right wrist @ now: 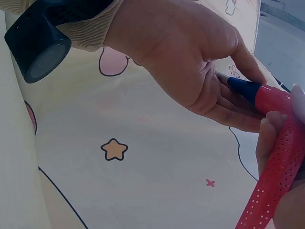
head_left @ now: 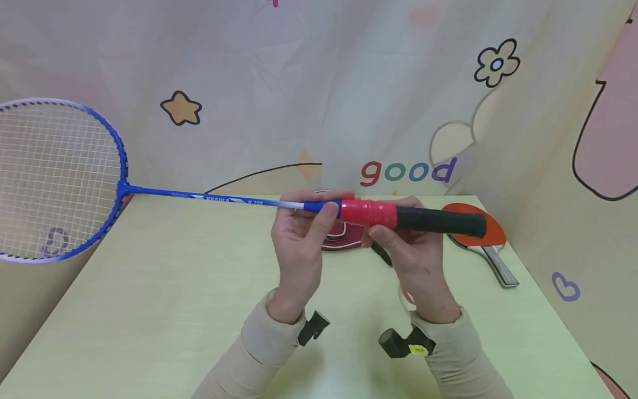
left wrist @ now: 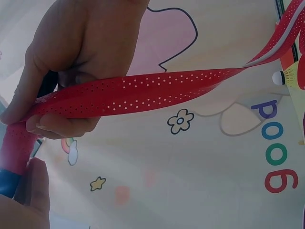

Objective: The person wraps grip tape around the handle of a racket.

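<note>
A badminton racket (head_left: 249, 201) with a blue frame and shaft lies level across the head view, strings to the left. My left hand (head_left: 299, 244) pinches it at the blue cone, thumb on top. Glossy red grip tape (head_left: 369, 213) wraps the upper handle; black handle (head_left: 441, 220) shows beyond it. My right hand (head_left: 413, 257) holds the tape against the handle, thumb in front and fingers behind. From that hand a loose length of perforated red tape (left wrist: 162, 93) stretches away in the left wrist view. It also runs downward, past the right fingers, in the right wrist view.
On the table (head_left: 174, 305), a dark red pouch (head_left: 344, 238) with white trim lies behind the hands. An orange-red table tennis bat (head_left: 493, 230) rests at the right edge. A yellow shuttlecock (left wrist: 289, 76) shows in the left wrist view. A printed curtain (head_left: 249, 66) hangs behind.
</note>
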`<state>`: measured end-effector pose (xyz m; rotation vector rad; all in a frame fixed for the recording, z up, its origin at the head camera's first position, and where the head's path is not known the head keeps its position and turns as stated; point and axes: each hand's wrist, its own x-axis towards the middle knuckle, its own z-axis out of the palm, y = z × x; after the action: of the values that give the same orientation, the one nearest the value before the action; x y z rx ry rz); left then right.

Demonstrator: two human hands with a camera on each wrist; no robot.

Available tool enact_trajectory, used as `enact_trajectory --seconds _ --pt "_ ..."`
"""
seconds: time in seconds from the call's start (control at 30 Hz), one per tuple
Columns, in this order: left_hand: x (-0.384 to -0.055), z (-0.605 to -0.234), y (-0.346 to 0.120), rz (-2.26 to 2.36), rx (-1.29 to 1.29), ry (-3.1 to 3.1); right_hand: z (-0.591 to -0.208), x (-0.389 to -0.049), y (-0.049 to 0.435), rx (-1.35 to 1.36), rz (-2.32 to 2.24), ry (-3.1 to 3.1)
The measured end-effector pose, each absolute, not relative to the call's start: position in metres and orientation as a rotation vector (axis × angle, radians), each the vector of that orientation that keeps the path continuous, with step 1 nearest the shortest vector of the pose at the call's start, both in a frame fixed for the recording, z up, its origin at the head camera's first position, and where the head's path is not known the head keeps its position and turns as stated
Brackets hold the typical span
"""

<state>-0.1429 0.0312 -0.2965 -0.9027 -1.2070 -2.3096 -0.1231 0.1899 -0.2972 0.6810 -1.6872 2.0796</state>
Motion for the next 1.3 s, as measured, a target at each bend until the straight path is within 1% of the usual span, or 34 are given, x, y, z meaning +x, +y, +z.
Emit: enact_trajectory --seconds 0.17,0.47,0.8,1.1,1.3 --pt "-0.1429 -0.2945 0.032 -2.315 -0.993 -1.148 -0.2964 -0.1232 0.1905 0.682 2.082 -1.691" --pt "-0.1436 -0.297 0.0308 -2.251 -0.887 -1.233 -0.2955 -0.1228 0.1949 0.669 2.066 -1.772" --pt "-0.1429 -0.2969 0.0296 -2.223 -0.816 -1.287 -0.2984 -0.1279 0.1944 0.782 1.974 -1.722" --pt "-0.1441 -0.2968 0.0291 -2.244 -0.785 -1.297 -0.2998 -0.1307 0.1927 0.733 1.883 -1.763" --pt "-0.1457 -0.2966 0.028 -2.265 -0.786 -1.269 -0.3005 -0.1304 0.1921 0.734 1.954 -1.722"
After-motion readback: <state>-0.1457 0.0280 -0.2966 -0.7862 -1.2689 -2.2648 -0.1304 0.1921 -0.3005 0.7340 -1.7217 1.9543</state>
